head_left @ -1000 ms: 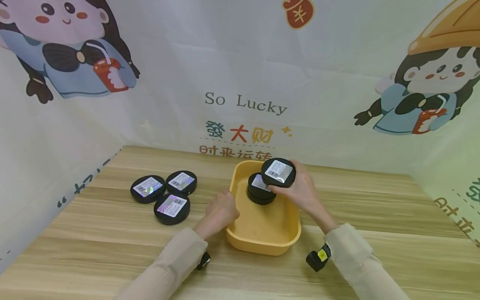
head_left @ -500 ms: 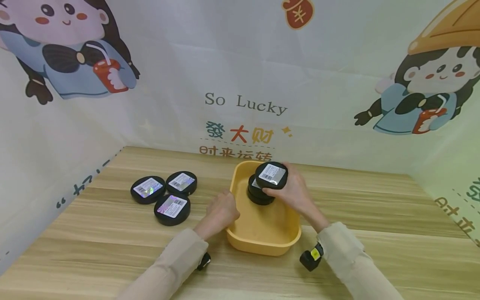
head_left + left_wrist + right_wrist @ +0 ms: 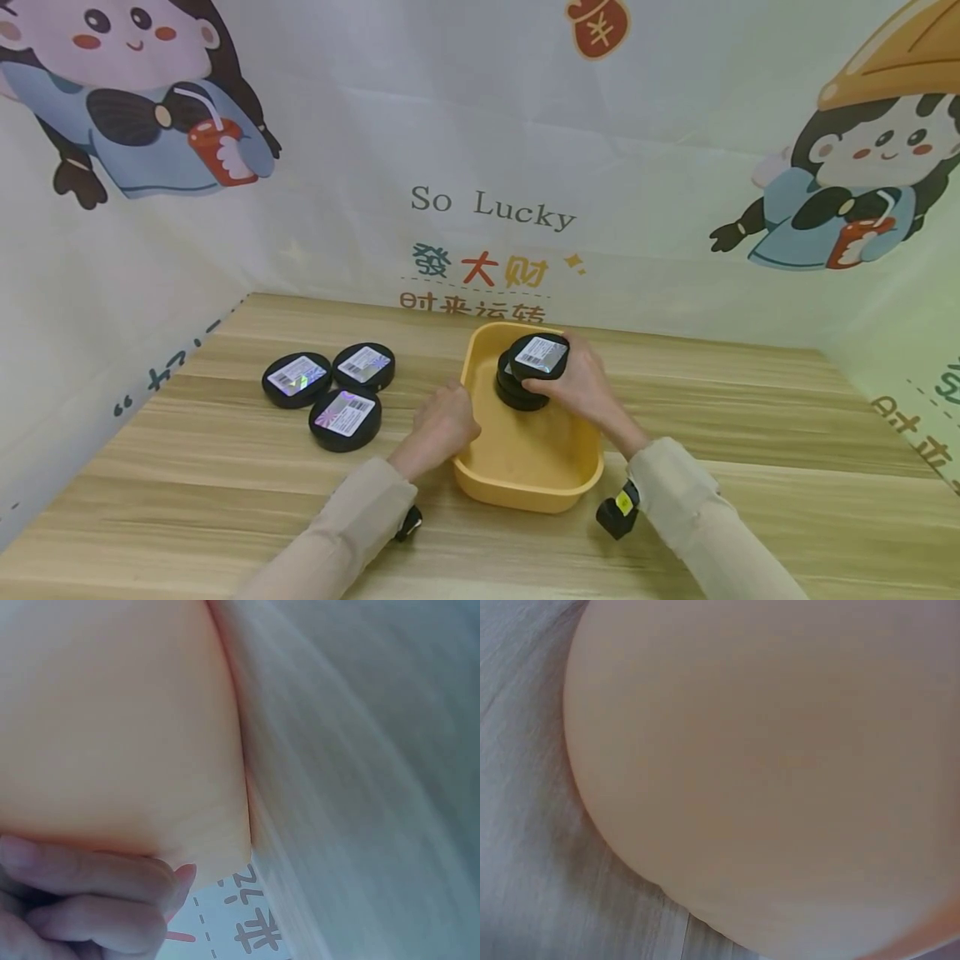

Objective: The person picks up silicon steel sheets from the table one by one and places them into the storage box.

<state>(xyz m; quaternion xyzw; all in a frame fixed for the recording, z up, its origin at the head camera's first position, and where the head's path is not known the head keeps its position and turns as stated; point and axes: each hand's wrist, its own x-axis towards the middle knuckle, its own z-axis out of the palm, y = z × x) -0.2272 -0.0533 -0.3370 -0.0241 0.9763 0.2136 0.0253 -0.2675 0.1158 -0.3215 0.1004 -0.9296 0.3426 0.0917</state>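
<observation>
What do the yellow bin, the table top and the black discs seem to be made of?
Yellow bin: probably plastic, satin; rounded corners and even colour suggest moulding.
Table top: wood or wood-look laminate, low sheen; streaky grain shows.
Black discs: perhaps plastic or rubber, fairly matt and dark; their labels look like coated paper or film, given the rainbow glints.

Light-brown wood-grain tabletop point(image 3: 150, 492), paler and darker streaks running crosswise. Standing on it near middle: smooth yellow rectangular tray with rounded corners point(image 3: 517, 495), flat on its base, longer sides running front to back. Left of tray, apart from it: three thick round black discs lying flat in tight cluster, labels up: leftmost disc point(image 3: 296, 380), back disc point(image 3: 363, 367), front disc point(image 3: 346, 420). Each label white, rectangular, partly shiny. Edges touching or nearly so; cannot tell which.
</observation>
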